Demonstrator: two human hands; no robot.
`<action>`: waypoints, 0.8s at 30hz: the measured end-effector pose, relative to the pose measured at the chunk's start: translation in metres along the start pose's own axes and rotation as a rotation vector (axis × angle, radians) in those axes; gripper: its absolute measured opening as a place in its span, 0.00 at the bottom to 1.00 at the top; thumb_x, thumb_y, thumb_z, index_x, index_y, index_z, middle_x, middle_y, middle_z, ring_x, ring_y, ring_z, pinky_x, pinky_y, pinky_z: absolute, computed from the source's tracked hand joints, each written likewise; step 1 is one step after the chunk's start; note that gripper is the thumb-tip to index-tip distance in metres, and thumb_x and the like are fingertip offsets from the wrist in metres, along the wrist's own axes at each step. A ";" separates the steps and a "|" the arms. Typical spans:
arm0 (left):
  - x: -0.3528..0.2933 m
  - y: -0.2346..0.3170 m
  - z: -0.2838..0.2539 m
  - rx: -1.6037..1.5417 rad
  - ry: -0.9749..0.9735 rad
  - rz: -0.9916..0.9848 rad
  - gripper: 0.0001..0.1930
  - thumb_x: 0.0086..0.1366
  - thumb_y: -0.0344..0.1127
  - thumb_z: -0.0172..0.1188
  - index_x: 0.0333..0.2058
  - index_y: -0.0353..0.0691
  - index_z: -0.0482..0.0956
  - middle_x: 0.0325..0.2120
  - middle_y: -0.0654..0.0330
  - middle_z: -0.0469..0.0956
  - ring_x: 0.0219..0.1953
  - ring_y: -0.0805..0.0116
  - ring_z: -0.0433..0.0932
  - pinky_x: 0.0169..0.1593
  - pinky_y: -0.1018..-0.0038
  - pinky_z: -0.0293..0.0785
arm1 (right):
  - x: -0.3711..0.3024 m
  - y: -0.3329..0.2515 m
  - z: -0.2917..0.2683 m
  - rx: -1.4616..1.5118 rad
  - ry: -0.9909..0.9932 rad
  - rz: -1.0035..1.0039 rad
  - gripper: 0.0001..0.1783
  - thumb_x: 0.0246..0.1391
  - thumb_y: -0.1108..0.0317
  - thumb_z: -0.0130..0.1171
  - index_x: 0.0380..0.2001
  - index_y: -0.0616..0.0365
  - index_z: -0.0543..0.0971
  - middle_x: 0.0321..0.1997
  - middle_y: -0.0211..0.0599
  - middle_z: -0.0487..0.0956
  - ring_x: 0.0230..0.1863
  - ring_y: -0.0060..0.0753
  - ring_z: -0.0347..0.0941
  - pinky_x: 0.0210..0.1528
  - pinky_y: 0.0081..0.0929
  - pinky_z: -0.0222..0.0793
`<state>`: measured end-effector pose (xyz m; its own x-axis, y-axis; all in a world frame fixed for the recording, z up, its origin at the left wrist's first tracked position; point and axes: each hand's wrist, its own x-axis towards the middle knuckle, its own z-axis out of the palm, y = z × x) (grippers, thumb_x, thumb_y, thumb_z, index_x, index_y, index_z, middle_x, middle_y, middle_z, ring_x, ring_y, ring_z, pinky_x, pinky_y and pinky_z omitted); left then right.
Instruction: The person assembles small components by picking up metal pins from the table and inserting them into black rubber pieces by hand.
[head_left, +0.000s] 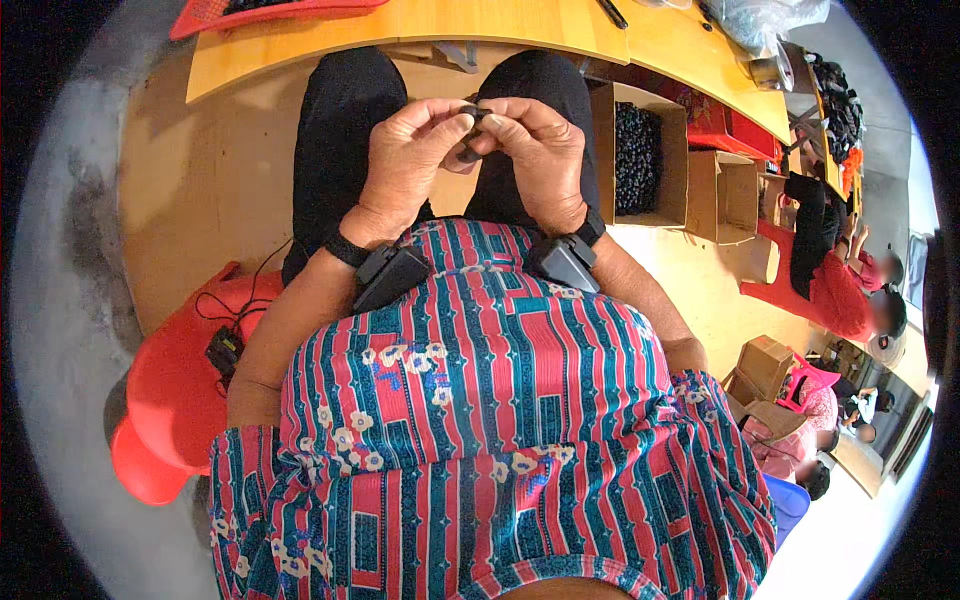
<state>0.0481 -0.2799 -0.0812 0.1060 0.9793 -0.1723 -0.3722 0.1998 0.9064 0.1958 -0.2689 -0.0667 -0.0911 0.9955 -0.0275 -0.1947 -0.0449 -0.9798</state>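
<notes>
Over my lap, my left hand [408, 160] and my right hand [538, 155] meet at the fingertips. Between them they pinch a small black piece [474, 113], with thumbs and forefingers closed on it from both sides. My fingers cover most of the piece, so its exact kind cannot be made out. A dark part of it, or a second bit, shows just below between the hands. Both hands are in front of the table's near edge, above my knees in black trousers [350, 110].
A yellow table [420, 22] runs ahead, with a red basket [280, 10] at its left. To the right, a cardboard box [672, 170] holds many small black pieces, beside another carton [725, 195]. A red chair [190, 380] stands at my left. Other people sit farther right.
</notes>
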 end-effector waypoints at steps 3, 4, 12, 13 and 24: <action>0.000 -0.001 0.000 0.000 0.007 -0.008 0.11 0.65 0.32 0.56 0.43 0.32 0.75 0.33 0.61 0.78 0.34 0.73 0.77 0.42 0.75 0.75 | -0.001 -0.003 0.001 -0.135 -0.002 -0.075 0.04 0.55 0.77 0.56 0.33 0.65 0.79 0.23 0.31 0.78 0.23 0.16 0.72 0.21 0.13 0.66; -0.001 -0.001 -0.001 0.001 0.008 -0.007 0.11 0.65 0.32 0.56 0.43 0.32 0.75 0.33 0.61 0.78 0.34 0.73 0.77 0.42 0.75 0.75 | -0.001 -0.002 0.001 -0.134 -0.003 -0.075 0.04 0.55 0.77 0.56 0.33 0.65 0.79 0.23 0.31 0.78 0.23 0.16 0.72 0.21 0.13 0.66; -0.008 -0.008 -0.001 -0.063 0.022 -0.049 0.11 0.65 0.32 0.56 0.44 0.34 0.75 0.33 0.62 0.77 0.35 0.75 0.76 0.42 0.77 0.74 | -0.006 0.008 0.003 -0.039 0.002 -0.085 0.04 0.56 0.76 0.55 0.33 0.65 0.78 0.22 0.33 0.78 0.21 0.17 0.72 0.20 0.13 0.66; -0.009 -0.008 -0.001 -0.063 0.022 -0.048 0.11 0.65 0.32 0.56 0.44 0.34 0.75 0.33 0.62 0.77 0.35 0.75 0.76 0.42 0.77 0.74 | -0.007 0.009 0.003 -0.040 0.002 -0.086 0.04 0.56 0.76 0.55 0.33 0.65 0.78 0.22 0.33 0.78 0.21 0.17 0.72 0.20 0.13 0.66; -0.006 -0.013 0.000 -0.076 0.009 -0.045 0.11 0.66 0.33 0.55 0.44 0.34 0.75 0.34 0.63 0.77 0.36 0.76 0.75 0.42 0.79 0.73 | -0.008 0.012 0.005 -0.086 0.058 -0.076 0.03 0.56 0.76 0.56 0.33 0.64 0.78 0.23 0.33 0.78 0.23 0.17 0.74 0.20 0.13 0.67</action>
<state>0.0521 -0.2883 -0.0925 0.1163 0.9696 -0.2154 -0.4363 0.2447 0.8659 0.1892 -0.2783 -0.0772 -0.0219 0.9990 0.0380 -0.1143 0.0352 -0.9928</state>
